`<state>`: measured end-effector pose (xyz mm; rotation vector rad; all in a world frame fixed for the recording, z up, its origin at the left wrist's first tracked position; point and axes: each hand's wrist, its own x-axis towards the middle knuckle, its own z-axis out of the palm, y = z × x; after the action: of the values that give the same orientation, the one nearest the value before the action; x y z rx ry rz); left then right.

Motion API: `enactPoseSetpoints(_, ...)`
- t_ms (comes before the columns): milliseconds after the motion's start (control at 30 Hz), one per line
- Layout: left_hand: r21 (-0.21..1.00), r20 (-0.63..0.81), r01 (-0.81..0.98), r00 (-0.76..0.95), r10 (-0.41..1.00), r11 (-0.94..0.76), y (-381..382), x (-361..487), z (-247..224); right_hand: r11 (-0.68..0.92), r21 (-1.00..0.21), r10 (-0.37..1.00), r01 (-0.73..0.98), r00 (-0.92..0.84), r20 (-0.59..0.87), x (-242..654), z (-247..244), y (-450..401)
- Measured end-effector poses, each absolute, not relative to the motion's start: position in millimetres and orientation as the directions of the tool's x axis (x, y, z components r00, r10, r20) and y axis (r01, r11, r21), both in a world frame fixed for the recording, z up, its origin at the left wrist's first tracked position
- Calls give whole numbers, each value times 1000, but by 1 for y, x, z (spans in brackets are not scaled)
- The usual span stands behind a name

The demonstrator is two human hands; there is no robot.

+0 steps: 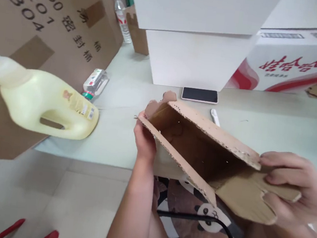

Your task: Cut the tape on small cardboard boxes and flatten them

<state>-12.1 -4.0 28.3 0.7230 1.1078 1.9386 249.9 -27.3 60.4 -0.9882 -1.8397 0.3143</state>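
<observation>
An open cardboard box (214, 133), brown with ragged cut edges, is held tilted above the table's front edge. Its dark inside faces me, with a few small light specks in it. My left hand (146, 138) grips the box's far left end, its fingers partly hidden behind the cardboard. At the near right end, my right hand (297, 184) is closed around a bent end flap (250, 190). Beyond the box, a phone (200, 95) lies flat on the table. A small white tool (215, 117), perhaps a cutter, lies just behind the box's rim.
A large printed carton (58, 16) and a yellow jug (63, 104) stand at the left. One clear bottle (96, 83) lies beside them; another bottle (122, 17) stands behind. White boxes (194, 58) and a red-white carton (293, 67) line the table's back.
</observation>
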Motion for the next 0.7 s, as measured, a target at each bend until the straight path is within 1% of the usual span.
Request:
enactPoseSetpoints(67, 892, 107, -319, -541, 834, -321, 2, -2, 27, 701, -509, 674, 500, -231, 701, 264, 57, -27)
enactPoseSetpoints(100, 898, 108, -304, -546, 831, -317, 5, 4, 26, 710, -510, 670, 486, -244, 701, 270, 54, -26)
enactPoseSetpoints(167, 910, 107, -279, -555, 825, -306, 11, 17, 23, 659, -609, 743, 440, -257, 618, 281, 47, -20)
enactPoseSetpoints(233, 914, 126, -259, -550, 826, -312, 16, 31, 20, 563, -709, 824, 425, -228, 518, 289, 38, -12)
enactPoseSetpoints(300, 914, 158, -232, -549, 821, -332, 20, 43, 16, 492, -742, 867, 456, -178, 465, 294, 27, -5)
enactPoseSetpoints(400, 918, 175, -195, -583, 794, -345, 26, 55, 13, 438, -761, 880, 478, -57, 471, 295, 13, 1)
enactPoseSetpoints(500, 924, 196, -147, -613, 765, -354, 30, 60, 8, 450, -804, 861, 388, 49, 506, 291, 8, 0)
enactPoseSetpoints(567, 923, 218, -121, -620, 754, -366, 30, 60, 4, 431, -841, 874, 326, 82, 480, 289, 8, -1)
enactPoseSetpoints(633, 928, 224, -108, -604, 765, -357, 28, 58, 1, 429, -865, 891, 260, 38, 453, 291, 8, 0)
enactPoseSetpoints(700, 938, 227, -87, -579, 783, -335, 25, 54, -2, 492, -856, 870, 161, -83, 485, 294, 8, 1)
